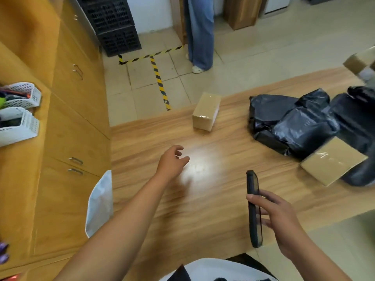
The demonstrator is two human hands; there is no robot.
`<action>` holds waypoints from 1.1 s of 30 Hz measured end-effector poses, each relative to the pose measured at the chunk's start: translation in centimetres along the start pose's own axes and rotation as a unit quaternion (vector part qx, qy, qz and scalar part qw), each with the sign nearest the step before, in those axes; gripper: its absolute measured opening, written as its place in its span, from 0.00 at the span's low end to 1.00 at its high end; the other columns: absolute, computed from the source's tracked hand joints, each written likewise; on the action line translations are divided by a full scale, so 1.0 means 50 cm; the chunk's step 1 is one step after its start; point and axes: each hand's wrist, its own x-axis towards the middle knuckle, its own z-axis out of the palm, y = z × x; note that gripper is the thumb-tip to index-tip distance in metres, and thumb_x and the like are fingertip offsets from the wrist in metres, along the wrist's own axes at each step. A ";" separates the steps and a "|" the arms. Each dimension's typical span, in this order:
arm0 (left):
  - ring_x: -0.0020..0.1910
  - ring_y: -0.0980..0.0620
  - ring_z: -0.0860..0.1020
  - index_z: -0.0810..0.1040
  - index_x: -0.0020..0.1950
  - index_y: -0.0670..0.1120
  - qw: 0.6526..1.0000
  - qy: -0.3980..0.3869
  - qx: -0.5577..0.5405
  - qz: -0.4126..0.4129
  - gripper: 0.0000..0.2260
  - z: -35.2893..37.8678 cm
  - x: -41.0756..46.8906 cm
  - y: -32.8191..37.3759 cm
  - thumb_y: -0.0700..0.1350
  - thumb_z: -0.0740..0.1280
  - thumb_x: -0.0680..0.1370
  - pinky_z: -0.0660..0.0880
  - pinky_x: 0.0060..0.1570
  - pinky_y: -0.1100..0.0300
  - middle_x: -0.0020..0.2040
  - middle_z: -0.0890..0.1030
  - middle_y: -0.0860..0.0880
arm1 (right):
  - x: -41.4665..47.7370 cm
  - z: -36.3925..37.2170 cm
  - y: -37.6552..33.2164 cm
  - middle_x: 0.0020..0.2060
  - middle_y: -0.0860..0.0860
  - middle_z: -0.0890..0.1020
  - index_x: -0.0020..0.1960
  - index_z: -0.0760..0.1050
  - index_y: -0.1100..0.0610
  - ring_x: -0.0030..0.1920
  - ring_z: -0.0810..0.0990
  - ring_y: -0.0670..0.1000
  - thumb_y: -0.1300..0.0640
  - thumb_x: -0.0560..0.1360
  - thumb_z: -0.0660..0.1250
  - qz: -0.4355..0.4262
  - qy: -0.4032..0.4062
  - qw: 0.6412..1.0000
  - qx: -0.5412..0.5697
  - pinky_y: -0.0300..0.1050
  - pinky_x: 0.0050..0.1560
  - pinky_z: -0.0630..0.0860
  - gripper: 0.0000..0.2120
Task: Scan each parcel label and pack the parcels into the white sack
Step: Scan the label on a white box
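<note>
My left hand reaches out over the bare middle of the worktop, its grip apart and empty, fingers loosely curled and touching nothing. The small cardboard box lies beyond it, toward the upper centre of the frame, at the far edge of the worktop, with clear wood between my fingertips and its near end. Its long axis runs away from me, tipped a little to the right, so the short near face is what I meet first. My right hand sits lower right, its grip clamped around the dark handheld scanner, held on edge above the worktop, so I judge the left is both the nearer and the only free hand for that box. The black poly parcels and another cardboard box are heaped at the right of the frame, well apart from my left hand. The white sack hangs off the worktop's left edge, at lower left, beside my left forearm.
</note>
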 end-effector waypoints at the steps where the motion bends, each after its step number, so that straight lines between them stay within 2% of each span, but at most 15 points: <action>1: 0.53 0.51 0.75 0.75 0.66 0.48 1.000 0.000 0.021 -0.003 0.20 0.014 0.021 0.023 0.45 0.72 0.75 0.69 0.45 0.60 0.58 0.77 0.48 | 0.014 -0.018 -0.003 0.42 0.56 0.83 0.52 0.82 0.53 0.45 0.81 0.54 0.55 0.68 0.77 0.007 0.000 1.000 0.007 0.53 0.48 0.76 0.13; 4: 0.62 0.46 0.73 0.70 0.72 0.48 0.996 0.013 0.093 -0.008 0.29 0.054 0.092 0.089 0.49 0.74 0.74 0.73 0.56 0.55 0.68 0.71 0.44 | 0.059 -0.075 -0.001 0.43 0.61 0.83 0.52 0.83 0.54 0.45 0.82 0.56 0.55 0.69 0.76 0.018 -0.001 1.000 0.016 0.53 0.46 0.76 0.12; 7: 0.71 0.43 0.66 0.65 0.75 0.49 0.986 0.027 0.166 0.000 0.35 0.089 0.161 0.156 0.53 0.75 0.72 0.68 0.65 0.51 0.72 0.65 0.44 | 0.100 -0.130 -0.001 0.47 0.63 0.83 0.54 0.82 0.54 0.46 0.82 0.56 0.54 0.69 0.76 0.027 0.012 0.999 0.038 0.55 0.49 0.77 0.13; 13: 0.67 0.41 0.70 0.61 0.77 0.51 0.959 0.064 0.277 0.002 0.40 0.152 0.265 0.233 0.57 0.75 0.69 0.71 0.65 0.46 0.71 0.66 0.45 | 0.148 -0.215 0.010 0.41 0.59 0.80 0.55 0.82 0.53 0.44 0.80 0.55 0.55 0.69 0.76 0.035 0.032 0.996 0.079 0.52 0.47 0.74 0.15; 17: 0.64 0.41 0.73 0.67 0.71 0.51 0.949 0.102 0.297 -0.034 0.33 0.173 0.297 0.239 0.59 0.73 0.69 0.70 0.64 0.45 0.66 0.71 0.45 | 0.161 -0.247 0.025 0.42 0.62 0.80 0.55 0.82 0.53 0.43 0.80 0.55 0.56 0.69 0.76 0.042 0.038 0.994 0.096 0.50 0.45 0.74 0.15; 21: 0.59 0.43 0.76 0.69 0.67 0.53 0.963 0.109 0.242 -0.049 0.31 0.162 0.306 0.240 0.53 0.76 0.67 0.75 0.59 0.44 0.63 0.75 0.46 | 0.165 -0.261 0.033 0.49 0.68 0.81 0.55 0.81 0.52 0.44 0.80 0.56 0.57 0.70 0.75 0.048 0.032 0.993 0.106 0.50 0.44 0.74 0.14; 25: 0.54 0.47 0.76 0.71 0.65 0.53 0.974 0.086 0.202 -0.051 0.29 0.151 0.256 0.245 0.48 0.78 0.67 0.78 0.52 0.49 0.61 0.75 0.50 | 0.167 -0.264 0.033 0.48 0.67 0.81 0.52 0.82 0.51 0.45 0.81 0.58 0.57 0.69 0.76 0.043 0.020 0.995 0.091 0.52 0.45 0.76 0.12; 28: 0.52 0.49 0.74 0.73 0.65 0.53 0.987 0.078 0.129 -0.053 0.26 0.146 0.184 0.235 0.46 0.77 0.69 0.74 0.44 0.57 0.59 0.73 0.52 | 0.171 -0.262 0.022 0.41 0.61 0.82 0.52 0.82 0.52 0.43 0.82 0.56 0.57 0.70 0.76 0.031 -0.004 0.996 0.082 0.49 0.42 0.77 0.11; 30: 0.52 0.50 0.76 0.76 0.63 0.53 0.995 0.062 0.046 -0.067 0.23 0.142 0.128 0.221 0.44 0.77 0.70 0.70 0.39 0.61 0.58 0.74 0.51 | 0.174 -0.255 0.014 0.38 0.56 0.82 0.51 0.82 0.52 0.41 0.82 0.54 0.57 0.70 0.75 0.019 -0.020 0.997 0.074 0.47 0.41 0.77 0.10; 33: 0.50 0.54 0.79 0.80 0.59 0.51 0.993 0.017 -0.060 -0.103 0.18 0.128 0.030 0.178 0.43 0.76 0.71 0.73 0.44 0.62 0.55 0.80 0.49 | 0.182 -0.238 0.003 0.36 0.53 0.81 0.52 0.82 0.53 0.40 0.81 0.52 0.58 0.71 0.75 0.011 -0.050 0.997 0.064 0.46 0.39 0.76 0.10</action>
